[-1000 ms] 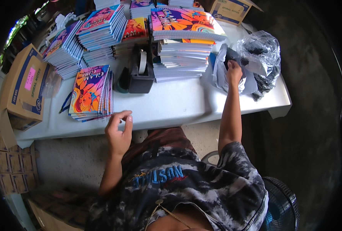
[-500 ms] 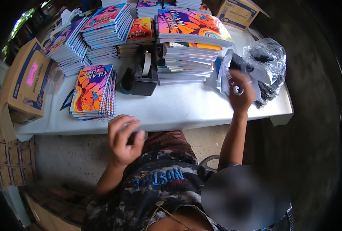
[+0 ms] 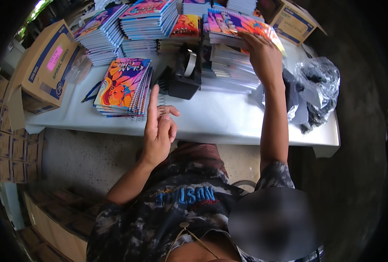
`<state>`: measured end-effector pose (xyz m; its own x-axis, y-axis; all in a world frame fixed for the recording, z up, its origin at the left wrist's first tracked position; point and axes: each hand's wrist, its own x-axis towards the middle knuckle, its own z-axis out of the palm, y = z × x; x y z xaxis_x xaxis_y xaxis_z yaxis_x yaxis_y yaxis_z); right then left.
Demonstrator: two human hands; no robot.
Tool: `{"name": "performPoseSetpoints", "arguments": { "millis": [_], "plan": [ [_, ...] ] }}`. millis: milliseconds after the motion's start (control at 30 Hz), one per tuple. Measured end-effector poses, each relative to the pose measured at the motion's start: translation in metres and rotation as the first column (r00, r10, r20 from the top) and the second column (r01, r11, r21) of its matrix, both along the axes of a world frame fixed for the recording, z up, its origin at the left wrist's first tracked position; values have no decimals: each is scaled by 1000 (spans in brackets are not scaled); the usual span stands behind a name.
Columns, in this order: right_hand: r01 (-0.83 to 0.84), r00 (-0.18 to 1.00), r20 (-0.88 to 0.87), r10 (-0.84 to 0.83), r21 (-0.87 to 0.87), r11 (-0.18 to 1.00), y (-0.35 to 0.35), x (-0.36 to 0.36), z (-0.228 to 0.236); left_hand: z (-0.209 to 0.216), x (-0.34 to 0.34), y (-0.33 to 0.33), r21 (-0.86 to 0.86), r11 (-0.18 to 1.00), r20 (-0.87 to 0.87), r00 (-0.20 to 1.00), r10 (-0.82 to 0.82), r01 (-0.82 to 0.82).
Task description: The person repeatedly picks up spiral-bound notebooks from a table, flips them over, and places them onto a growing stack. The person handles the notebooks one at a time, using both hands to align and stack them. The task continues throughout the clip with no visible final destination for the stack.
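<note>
My right hand reaches over the near edge of a tall notebook stack, its fingers on the cover of the top spiral notebook and its thumb hidden. It appears to grip that notebook's edge; the stack's side is blurred. My left hand holds nothing, index finger stretched out and the others partly bent. It hovers by the table's front edge, just right of a low pile of colourful spiral notebooks. Between the two stacks stands a black tape dispenser with a roll of tape.
More notebook stacks fill the back of the white table. A cardboard box stands at the left, another box at the back right. Crumpled clear plastic lies at the right edge. A dark pen-like item lies left of the low pile.
My right hand has moved from beside the plastic up and left onto the tall stack. My left hand has risen toward the low pile, its index finger now straightened. The whole view has shifted slightly.
</note>
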<state>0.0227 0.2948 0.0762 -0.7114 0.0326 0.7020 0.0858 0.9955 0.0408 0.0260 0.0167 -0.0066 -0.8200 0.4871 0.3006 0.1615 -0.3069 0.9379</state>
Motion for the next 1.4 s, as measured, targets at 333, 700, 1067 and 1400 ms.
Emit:
{"name": "performPoseSetpoints", "arguments": {
  "millis": [333,700,1067,1400],
  "plan": [
    [-811,534,-845,-39,-499,-305,-130,60,-57,-29,-40,15,241,922,182,919,-350,304],
    [-164,860,-155,486,-986,-24,-33,63,-150,-71,-84,21,-514,824,-11,958,-285,239],
    [-194,866,-125,483,-976,95,-31,54,-157,-89,-87,7,-724,688,-238,953,-187,-46],
    [-263,914,-218,342,-961,90,-62,56,-154,-38,-112,-34,-441,888,-466,879,-100,-133]
  ]
}}
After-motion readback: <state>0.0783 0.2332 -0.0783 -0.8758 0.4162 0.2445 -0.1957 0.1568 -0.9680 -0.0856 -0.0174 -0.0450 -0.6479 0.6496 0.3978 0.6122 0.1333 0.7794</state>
